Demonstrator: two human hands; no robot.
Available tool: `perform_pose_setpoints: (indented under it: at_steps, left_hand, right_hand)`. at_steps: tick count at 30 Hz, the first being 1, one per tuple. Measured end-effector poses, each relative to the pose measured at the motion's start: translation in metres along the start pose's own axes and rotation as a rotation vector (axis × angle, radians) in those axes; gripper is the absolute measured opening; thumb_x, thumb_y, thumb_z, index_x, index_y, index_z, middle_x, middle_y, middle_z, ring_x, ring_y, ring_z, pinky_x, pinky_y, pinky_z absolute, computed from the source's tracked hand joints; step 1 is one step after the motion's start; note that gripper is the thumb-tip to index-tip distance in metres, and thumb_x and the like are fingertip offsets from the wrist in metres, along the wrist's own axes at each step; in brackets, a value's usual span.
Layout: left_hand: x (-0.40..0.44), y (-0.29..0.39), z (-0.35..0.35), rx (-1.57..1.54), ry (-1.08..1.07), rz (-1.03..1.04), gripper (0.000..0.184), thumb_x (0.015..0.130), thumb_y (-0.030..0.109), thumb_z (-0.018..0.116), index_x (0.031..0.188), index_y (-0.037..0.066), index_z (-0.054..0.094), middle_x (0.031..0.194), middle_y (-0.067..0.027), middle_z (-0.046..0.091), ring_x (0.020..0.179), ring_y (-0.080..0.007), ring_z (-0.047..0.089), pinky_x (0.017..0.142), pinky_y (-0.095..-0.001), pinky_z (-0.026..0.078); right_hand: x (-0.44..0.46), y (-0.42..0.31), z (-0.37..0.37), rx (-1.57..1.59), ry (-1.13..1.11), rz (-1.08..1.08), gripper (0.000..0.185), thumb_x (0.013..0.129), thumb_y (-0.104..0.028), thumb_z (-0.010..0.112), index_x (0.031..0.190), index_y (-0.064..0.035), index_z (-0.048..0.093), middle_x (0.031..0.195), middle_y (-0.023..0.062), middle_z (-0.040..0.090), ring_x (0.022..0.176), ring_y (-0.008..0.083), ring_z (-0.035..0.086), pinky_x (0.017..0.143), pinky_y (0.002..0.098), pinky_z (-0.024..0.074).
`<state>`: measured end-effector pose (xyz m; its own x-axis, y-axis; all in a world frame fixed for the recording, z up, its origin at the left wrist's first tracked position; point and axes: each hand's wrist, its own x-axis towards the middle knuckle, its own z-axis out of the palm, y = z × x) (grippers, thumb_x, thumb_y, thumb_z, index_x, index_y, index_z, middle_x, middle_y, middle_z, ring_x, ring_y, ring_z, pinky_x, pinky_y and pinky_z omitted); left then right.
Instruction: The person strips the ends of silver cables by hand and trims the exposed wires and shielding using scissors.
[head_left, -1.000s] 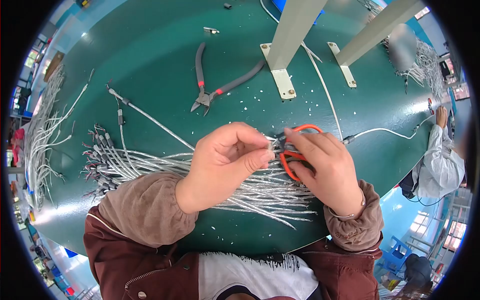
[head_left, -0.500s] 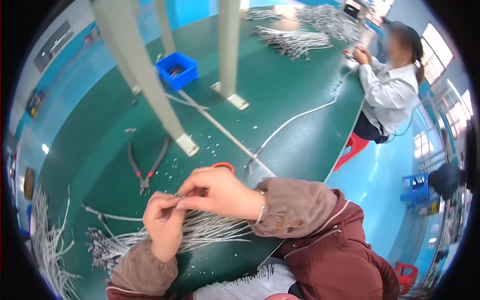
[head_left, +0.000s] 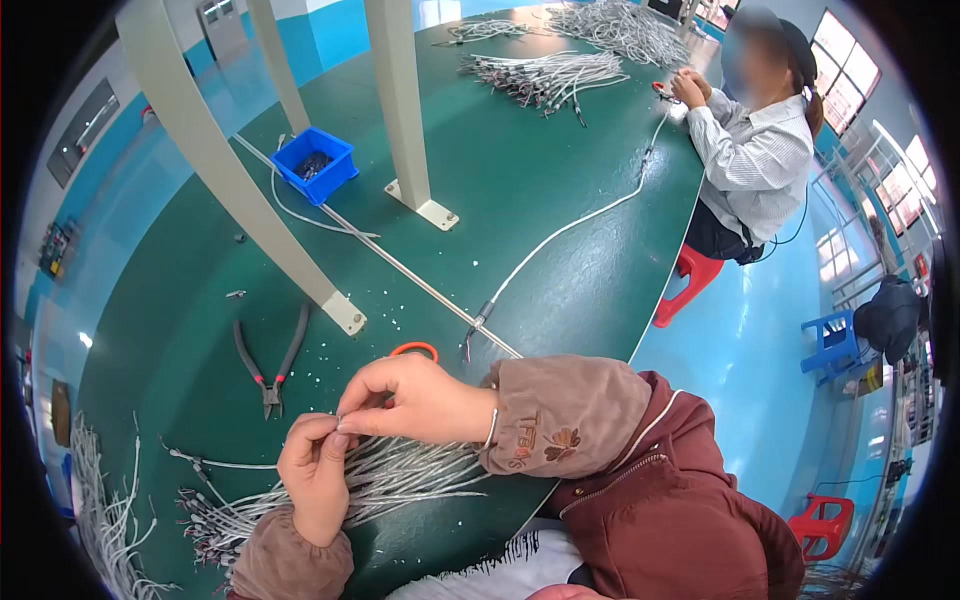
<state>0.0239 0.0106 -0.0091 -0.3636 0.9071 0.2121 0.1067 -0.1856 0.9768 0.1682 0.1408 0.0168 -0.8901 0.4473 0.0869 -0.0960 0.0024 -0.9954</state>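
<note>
My left hand (head_left: 318, 475) and my right hand (head_left: 412, 402) meet fingertip to fingertip over the green table. Both are pinched closed around something small that the fingers mostly hide; I cannot make out what it is. Beneath them lies a bundle of grey-white cables (head_left: 410, 470), their dark stripped ends (head_left: 212, 520) pointing left. A pair of cutting pliers (head_left: 271, 385) rests open just beyond my left hand. The orange handle loop (head_left: 417, 349) of some tool shows behind my right hand, the rest hidden.
A blue bin (head_left: 316, 168) with small dark parts stands among pale metal posts (head_left: 405, 120). More cables (head_left: 110, 490) lie at the left edge, with piles (head_left: 545, 78) at the far end. A metal rod (head_left: 420, 280) crosses the table (head_left: 560, 270). A co-worker (head_left: 755, 150) sits at right.
The whole view has shifted, so the bin, posts and co-worker appear further left. My hands have moved slightly left and down in the picture, still pinched together.
</note>
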Motion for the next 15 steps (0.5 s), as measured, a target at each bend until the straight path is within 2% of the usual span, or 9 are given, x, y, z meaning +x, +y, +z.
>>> perform_pose_setpoints:
  at_steps: [1, 4, 10, 15]
  left_hand:
    - [0.001, -0.002, -0.001, -0.003, 0.005, 0.027, 0.006, 0.089, 0.0, 0.058, 0.094, 0.0, 0.055, 0.092, -0.0068, 0.053, 0.075, -0.0113, 0.054, 0.069, -0.023, 0.048]
    - [0.0, -0.007, -0.001, -0.055, 0.026, 0.072, 0.006, 0.088, -0.001, 0.059, 0.093, 0.001, 0.055, 0.09, -0.0065, 0.053, 0.073, -0.0112, 0.054, 0.067, -0.0229, 0.048]
    - [-0.001, -0.008, 0.0, -0.079, 0.042, 0.098, 0.007, 0.087, -0.001, 0.06, 0.092, 0.002, 0.055, 0.088, -0.0061, 0.053, 0.073, -0.0109, 0.054, 0.067, -0.0225, 0.048]
    - [-0.002, -0.009, -0.001, -0.028, 0.022, 0.127, 0.008, 0.087, -0.001, 0.061, 0.093, 0.002, 0.056, 0.088, -0.0065, 0.053, 0.073, -0.0112, 0.055, 0.066, -0.0225, 0.049]
  right_hand:
    - [0.0, -0.002, 0.0, 0.023, -0.018, 0.057, 0.011, 0.088, -0.009, 0.063, 0.092, 0.0017, 0.064, 0.09, 0.0047, 0.064, 0.084, 0.0089, 0.061, 0.068, 0.0228, 0.0491]
    - [0.001, 0.007, 0.001, 0.116, -0.051, 0.015, 0.012, 0.089, -0.009, 0.062, 0.095, 0.0014, 0.062, 0.091, 0.0039, 0.063, 0.083, 0.0072, 0.059, 0.068, 0.0221, 0.0482]
    - [0.0, 0.01, 0.002, 0.123, -0.068, -0.009, 0.013, 0.089, -0.008, 0.06, 0.099, 0.0016, 0.06, 0.088, 0.0021, 0.062, 0.079, 0.0055, 0.056, 0.067, 0.0213, 0.0467]
    - [-0.001, 0.007, 0.0, 0.1, -0.081, 0.056, 0.013, 0.088, -0.007, 0.059, 0.098, 0.0015, 0.059, 0.086, 0.001, 0.06, 0.077, 0.0045, 0.055, 0.065, 0.0206, 0.0452]
